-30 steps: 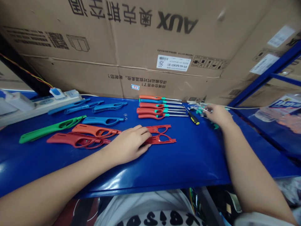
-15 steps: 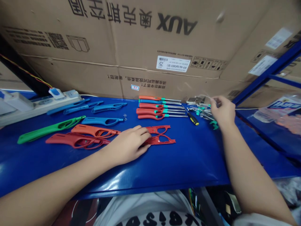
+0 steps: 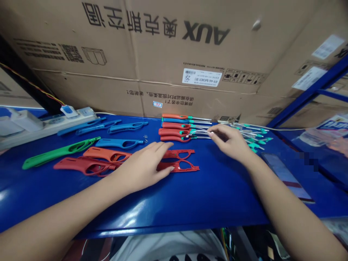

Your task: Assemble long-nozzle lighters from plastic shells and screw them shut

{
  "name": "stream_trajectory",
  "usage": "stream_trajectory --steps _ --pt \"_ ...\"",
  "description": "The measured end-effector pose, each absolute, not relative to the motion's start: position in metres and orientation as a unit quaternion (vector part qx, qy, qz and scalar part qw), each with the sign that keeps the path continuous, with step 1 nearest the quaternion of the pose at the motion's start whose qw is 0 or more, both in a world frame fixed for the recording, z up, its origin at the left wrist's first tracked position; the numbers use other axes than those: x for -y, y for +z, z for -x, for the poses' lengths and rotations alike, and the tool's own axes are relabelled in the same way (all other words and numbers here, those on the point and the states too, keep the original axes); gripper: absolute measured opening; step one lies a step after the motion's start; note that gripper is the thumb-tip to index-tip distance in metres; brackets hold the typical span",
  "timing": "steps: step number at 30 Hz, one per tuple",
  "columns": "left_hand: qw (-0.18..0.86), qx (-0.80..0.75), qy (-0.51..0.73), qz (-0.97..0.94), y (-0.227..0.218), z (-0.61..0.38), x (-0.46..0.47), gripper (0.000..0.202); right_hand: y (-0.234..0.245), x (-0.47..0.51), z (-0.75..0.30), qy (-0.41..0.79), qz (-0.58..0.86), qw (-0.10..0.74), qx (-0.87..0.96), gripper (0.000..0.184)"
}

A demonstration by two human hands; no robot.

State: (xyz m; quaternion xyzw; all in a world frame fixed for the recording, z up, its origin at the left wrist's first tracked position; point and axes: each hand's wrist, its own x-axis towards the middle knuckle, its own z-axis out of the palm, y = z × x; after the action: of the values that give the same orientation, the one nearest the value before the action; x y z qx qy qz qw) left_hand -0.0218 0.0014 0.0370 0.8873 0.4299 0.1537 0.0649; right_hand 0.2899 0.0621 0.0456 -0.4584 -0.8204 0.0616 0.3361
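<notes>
Showing upside-down "AUX", a carton stands behind red casings

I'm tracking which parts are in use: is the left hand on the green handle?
No, the left hand is on the red shell halves, while the green handle lies apart, farther left.

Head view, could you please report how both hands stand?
Left hand on red shells. Right hand holding thin rod. Lighters close by, possibly in the way.

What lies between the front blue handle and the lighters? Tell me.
Head view: a few tiny silvery pieces by the tip of the blue handle, then bare table up to the lighters.
</notes>
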Motion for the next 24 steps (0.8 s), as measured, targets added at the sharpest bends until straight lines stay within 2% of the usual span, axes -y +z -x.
stream_trajectory --steps 2,9,16,20,24 --pt "0.077 -0.457 0.206 -0.862 0.034 0.020 -0.002 0.062 0.045 -0.053 -0.279 0.079 0.422 0.319 0.845 0.016" --pt "0.132 -0.439 0.284 -0.842 0.021 0.014 -0.002 0.069 0.041 -0.033 -0.260 0.136 0.351 0.282 0.883 0.022" --pt "0.098 -0.360 0.342 -0.862 0.016 0.011 -0.001 0.052 0.031 -0.037 -0.260 0.218 0.374 0.287 0.855 0.014" --pt "0.032 -0.322 0.372 -0.870 0.022 0.010 0.001 0.040 0.035 -0.039 -0.261 0.218 0.353 0.236 0.879 0.012" --pt "0.014 -0.298 0.370 -0.880 0.025 0.012 -0.001 0.022 0.042 -0.039 -0.263 0.284 0.311 0.179 0.889 0.016"
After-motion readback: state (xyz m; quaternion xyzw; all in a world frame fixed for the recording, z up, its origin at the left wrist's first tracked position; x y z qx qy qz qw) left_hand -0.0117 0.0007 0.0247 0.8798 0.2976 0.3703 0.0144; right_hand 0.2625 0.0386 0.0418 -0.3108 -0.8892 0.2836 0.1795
